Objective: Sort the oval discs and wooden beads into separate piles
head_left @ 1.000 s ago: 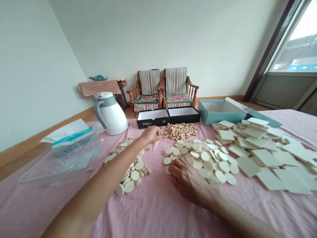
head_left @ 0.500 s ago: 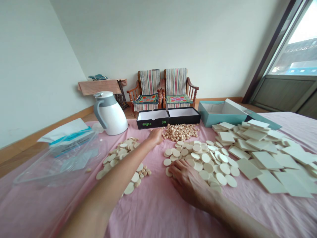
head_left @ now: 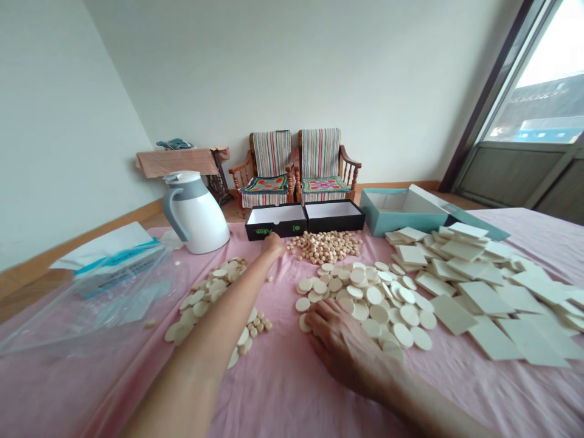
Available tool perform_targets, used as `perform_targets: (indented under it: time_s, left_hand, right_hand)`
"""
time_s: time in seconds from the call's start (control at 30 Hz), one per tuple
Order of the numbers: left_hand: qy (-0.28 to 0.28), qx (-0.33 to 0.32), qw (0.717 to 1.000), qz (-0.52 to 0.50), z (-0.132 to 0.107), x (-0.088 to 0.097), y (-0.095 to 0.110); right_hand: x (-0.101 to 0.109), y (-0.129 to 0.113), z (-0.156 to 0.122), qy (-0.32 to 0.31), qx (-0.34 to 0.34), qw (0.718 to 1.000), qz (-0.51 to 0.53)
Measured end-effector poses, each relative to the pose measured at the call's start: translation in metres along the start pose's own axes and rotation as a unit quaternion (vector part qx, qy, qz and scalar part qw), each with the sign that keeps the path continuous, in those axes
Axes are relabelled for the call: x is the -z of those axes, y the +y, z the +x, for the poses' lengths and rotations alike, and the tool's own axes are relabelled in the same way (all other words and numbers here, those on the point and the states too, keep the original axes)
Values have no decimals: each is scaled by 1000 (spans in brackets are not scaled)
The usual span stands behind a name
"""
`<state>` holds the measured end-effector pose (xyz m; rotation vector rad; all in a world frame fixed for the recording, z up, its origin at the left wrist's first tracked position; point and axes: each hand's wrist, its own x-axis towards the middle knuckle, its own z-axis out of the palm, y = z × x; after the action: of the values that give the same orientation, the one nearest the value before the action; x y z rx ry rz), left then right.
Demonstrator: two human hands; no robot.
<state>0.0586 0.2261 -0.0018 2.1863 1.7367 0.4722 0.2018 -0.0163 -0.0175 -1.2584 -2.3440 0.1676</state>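
Observation:
My left hand reaches out just in front of the left black box, beside a pile of small wooden blocks. Its fingers look curled in; what they hold, if anything, is hidden. Under the left forearm spreads a mixed heap of round wooden discs and small blocks. My right hand rests palm down on the near left edge of a larger pile of pale wooden discs, its fingers stretched over them. A single block lies between the heaps.
Square wooden tiles are heaped at the right, before an open teal box. Another black box stands beside the first. A white thermos jug and clear plastic packaging occupy the left of the pink cloth.
My left hand has moved a little to the left, away from the block pile. A loose block now shows near its wrist. My right hand stays on the discs. The view has shifted slightly.

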Motion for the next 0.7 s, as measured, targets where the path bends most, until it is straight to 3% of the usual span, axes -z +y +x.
perform_targets:
  time_s: [0.17, 0.3, 0.4, 0.53, 0.7]
  left_hand:
    - [3, -15, 998, -66, -2, -10, 10]
    - [-2, -57, 994, -92, -10, 4, 3]
    - [-25, -85, 994, -66, -23, 25, -12]
    - [-105, -140, 985, -3, -52, 47, -28]
    - [-136, -195, 969, 71, -85, 45, -28]
  right_hand:
    - [0, 1, -1, 4, 2, 1000, -10]
    - [0, 1, -1, 10, 13, 1000, -7]
    - [0, 0, -2, 14, 12, 1000, 1]
    - [1, 0, -2, 6, 6, 1000, 2]
    - [0, 0, -1, 19, 14, 1000, -1]
